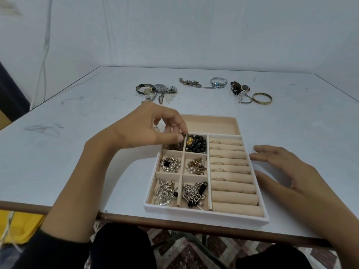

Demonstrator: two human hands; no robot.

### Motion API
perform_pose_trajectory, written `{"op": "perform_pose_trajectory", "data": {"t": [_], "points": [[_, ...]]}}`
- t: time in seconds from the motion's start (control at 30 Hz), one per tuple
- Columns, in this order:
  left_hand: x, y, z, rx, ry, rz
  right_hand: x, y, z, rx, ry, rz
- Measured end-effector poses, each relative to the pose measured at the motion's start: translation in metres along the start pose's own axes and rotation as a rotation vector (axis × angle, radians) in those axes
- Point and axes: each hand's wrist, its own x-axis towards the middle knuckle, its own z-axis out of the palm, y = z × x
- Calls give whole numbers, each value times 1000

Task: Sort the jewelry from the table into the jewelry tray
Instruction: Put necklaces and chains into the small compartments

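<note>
The white jewelry tray point(206, 215) with beige lining sits at the table's front edge. Its small left compartments hold brown beads point(174, 146), black beads point(197, 144), brooches, pearl pieces and silver chains point(194, 193); rings sit in the roll slots point(229, 164) on the right. My left hand point(151, 129) hovers over the top-left compartment, fingertips pinched on a dark bead strand. My right hand point(287, 169) rests flat on the table, fingers spread, touching the tray's right side.
Loose jewelry lies along the far side of the table: watches point(155, 90) at left, a silver chain point(194, 83), a blue-stone bangle point(218, 82), dark pieces point(240, 88) and a gold bangle point(262, 98) at right. The tray's long back compartment point(209, 124) holds nothing.
</note>
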Motion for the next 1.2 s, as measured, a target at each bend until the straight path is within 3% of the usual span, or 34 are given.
{"op": "perform_pose_trajectory", "data": {"t": [1.2], "points": [[-5, 2, -2, 35, -86, -25, -1, 0, 1, -22, -6, -4]]}}
